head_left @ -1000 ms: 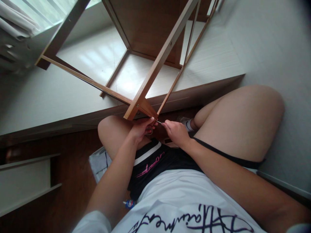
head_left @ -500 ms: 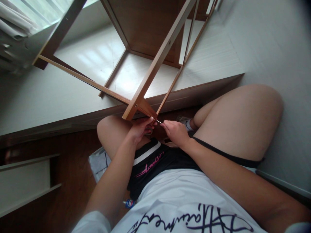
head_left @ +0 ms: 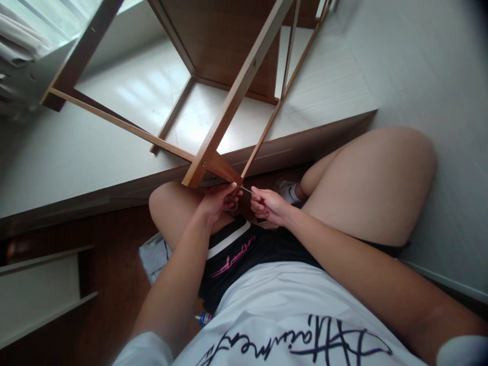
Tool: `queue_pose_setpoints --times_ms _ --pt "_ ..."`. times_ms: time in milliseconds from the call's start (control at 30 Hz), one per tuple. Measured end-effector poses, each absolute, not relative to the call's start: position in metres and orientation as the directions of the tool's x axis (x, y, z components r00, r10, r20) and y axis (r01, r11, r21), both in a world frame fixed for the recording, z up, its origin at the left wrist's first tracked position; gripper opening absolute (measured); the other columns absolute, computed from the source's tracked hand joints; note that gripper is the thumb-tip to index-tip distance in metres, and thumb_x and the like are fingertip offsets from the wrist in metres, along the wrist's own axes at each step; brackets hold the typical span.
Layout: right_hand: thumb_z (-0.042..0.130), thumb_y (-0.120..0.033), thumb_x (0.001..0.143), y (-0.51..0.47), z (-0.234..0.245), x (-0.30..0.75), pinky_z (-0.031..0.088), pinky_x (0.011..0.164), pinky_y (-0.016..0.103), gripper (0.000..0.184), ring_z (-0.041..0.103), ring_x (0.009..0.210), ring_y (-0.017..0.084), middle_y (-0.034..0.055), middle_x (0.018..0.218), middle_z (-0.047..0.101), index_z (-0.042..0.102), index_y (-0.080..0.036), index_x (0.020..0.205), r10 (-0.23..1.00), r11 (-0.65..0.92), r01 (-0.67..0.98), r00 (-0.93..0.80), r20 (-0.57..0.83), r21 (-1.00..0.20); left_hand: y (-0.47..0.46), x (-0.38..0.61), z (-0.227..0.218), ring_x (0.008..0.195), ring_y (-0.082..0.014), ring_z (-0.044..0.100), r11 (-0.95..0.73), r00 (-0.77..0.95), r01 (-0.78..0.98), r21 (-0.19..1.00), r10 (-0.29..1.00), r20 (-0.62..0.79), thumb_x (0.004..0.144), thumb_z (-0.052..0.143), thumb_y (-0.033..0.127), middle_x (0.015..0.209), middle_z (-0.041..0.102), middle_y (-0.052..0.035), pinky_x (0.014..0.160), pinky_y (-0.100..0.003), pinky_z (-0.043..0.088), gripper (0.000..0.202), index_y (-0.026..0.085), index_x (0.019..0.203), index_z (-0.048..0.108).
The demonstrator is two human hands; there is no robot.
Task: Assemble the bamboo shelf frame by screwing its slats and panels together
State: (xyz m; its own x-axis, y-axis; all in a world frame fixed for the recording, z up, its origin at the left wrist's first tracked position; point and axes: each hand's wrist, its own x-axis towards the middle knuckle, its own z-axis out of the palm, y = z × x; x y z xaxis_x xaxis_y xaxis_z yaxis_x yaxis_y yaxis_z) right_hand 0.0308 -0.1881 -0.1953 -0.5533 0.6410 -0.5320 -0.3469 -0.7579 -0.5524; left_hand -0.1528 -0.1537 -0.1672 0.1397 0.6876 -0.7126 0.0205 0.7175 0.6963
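Note:
A wooden furniture frame [head_left: 224, 122] with long legs and thin rails lies tilted over the white ledge, its near corner hanging above my lap. My left hand [head_left: 217, 202] is closed at that corner, thumb on top and fingers underneath. A small rounded thing under its fingers is too dark to make out. From the right, my right hand [head_left: 270, 205] pinches a thin metal rod [head_left: 246, 189], whose tip meets the wood beside my left fingertips. The rod's rear end is hidden in my hand, so its exact kind does not show. A bolt hole [head_left: 205, 164] with a metal fitting shows on the near leg.
The white ledge [head_left: 129, 107] runs across in front of my knees, with a grey wall [head_left: 427, 66] at right. A white open shelf piece [head_left: 38, 295] stands on the dark wooden floor at left. A blue bottle [head_left: 205, 318] lies by my hip.
My right hand has turned slightly, its fingers now showing curled below the rod. My left hand stays at the corner. The whole view has shifted a little.

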Motion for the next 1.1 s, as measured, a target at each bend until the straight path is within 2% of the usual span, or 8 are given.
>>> queue_pose_setpoints --times_ms 67,133,300,367,433,500,600,1100 --pt "0.03 -0.041 0.099 -0.187 -0.195 0.033 0.012 0.038 0.02 0.038 0.016 0.039 0.009 -0.0082 0.045 0.028 0.03 -0.023 0.066 0.56 -0.827 -0.413 -0.661 -0.499 -0.381 -0.154 -0.153 -0.168 0.062 -0.0096 0.059 0.712 0.144 0.018 0.702 0.693 -0.706 0.068 0.077 0.047 0.085 0.071 -0.0061 0.053 -0.02 0.042 0.038 0.017 0.09 0.071" --pt "0.032 -0.04 0.099 -0.187 -0.195 0.033 0.011 0.038 0.019 0.038 0.016 0.038 0.009 -0.0082 0.044 0.029 0.03 -0.023 0.065 0.546 -0.837 -0.427 -0.662 -0.512 -0.341 -0.154 -0.154 -0.168 0.063 -0.0098 0.059 0.708 0.145 0.016 0.707 0.698 -0.702 0.068 0.077 0.047 0.086 0.072 -0.0064 0.053 -0.02 0.042 0.037 0.017 0.09 0.071" --pt "0.036 -0.045 0.096 -0.191 -0.199 0.031 0.013 0.04 0.022 0.041 0.019 0.036 0.008 -0.0075 0.041 0.033 0.034 -0.023 0.062 0.752 -0.659 -0.282 -0.284 -0.595 -0.698 -0.153 -0.152 -0.166 0.063 -0.0098 0.058 0.722 0.141 0.022 0.692 0.683 -0.717 0.068 0.077 0.047 0.086 0.072 -0.0075 0.053 -0.019 0.043 0.041 0.016 0.093 0.072" --pt "0.037 -0.047 0.096 -0.193 -0.197 0.032 0.022 0.044 0.024 0.043 0.031 0.04 0.01 -0.0051 0.044 0.038 0.037 -0.022 0.061 0.867 -0.49 -0.046 -0.127 -0.481 -0.871 -0.153 -0.152 -0.165 0.063 -0.0102 0.058 0.72 0.133 0.028 0.693 0.684 -0.717 0.067 0.077 0.049 0.087 0.072 -0.0084 0.052 -0.02 0.043 0.043 0.015 0.094 0.072" --pt "0.038 -0.048 0.097 -0.194 -0.194 0.034 0.025 0.052 0.026 0.044 0.043 0.05 0.013 -0.0011 0.052 0.048 0.042 -0.022 0.062 0.947 -0.287 0.284 -0.062 -0.316 -0.915 -0.153 -0.151 -0.164 0.063 -0.0112 0.058 0.716 0.123 0.033 0.697 0.689 -0.714 0.066 0.077 0.05 0.087 0.072 -0.0094 0.052 -0.02 0.043 0.044 0.015 0.093 0.072" --pt "0.036 -0.048 0.098 -0.195 -0.191 0.035 0.023 0.056 0.028 0.042 0.051 0.059 0.016 0.0027 0.063 0.058 0.049 -0.022 0.068 0.973 -0.138 0.565 -0.075 -0.217 -0.813 -0.154 -0.152 -0.164 0.063 -0.0116 0.059 0.713 0.123 0.036 0.7 0.692 -0.711 0.066 0.077 0.05 0.087 0.072 -0.0096 0.052 -0.021 0.043 0.044 0.015 0.092 0.072" --pt "0.032 -0.048 0.1 -0.195 -0.188 0.035 0.02 0.058 0.031 0.041 0.057 0.066 0.019 0.0065 0.077 0.068 0.056 -0.022 0.079 0.973 -0.046 0.763 -0.112 -0.202 -0.645 -0.154 -0.153 -0.165 0.062 -0.0105 0.059 0.714 0.141 0.028 0.699 0.69 -0.71 0.068 0.076 0.048 0.086 0.072 -0.0081 0.052 -0.02 0.043 0.04 0.016 0.091 0.072" --pt "0.028 -0.046 0.102 -0.197 -0.182 0.033 0.022 0.058 0.03 0.045 0.064 0.076 0.018 0.0037 0.088 0.072 0.061 -0.022 0.086 0.977 0.073 0.868 -0.161 -0.138 -0.492 -0.155 -0.154 -0.167 0.063 -0.0086 0.058 0.705 0.168 0.007 0.71 0.699 -0.695 0.072 0.074 0.046 0.084 0.07 -0.0056 0.053 -0.018 0.042 0.036 0.015 0.091 0.072"
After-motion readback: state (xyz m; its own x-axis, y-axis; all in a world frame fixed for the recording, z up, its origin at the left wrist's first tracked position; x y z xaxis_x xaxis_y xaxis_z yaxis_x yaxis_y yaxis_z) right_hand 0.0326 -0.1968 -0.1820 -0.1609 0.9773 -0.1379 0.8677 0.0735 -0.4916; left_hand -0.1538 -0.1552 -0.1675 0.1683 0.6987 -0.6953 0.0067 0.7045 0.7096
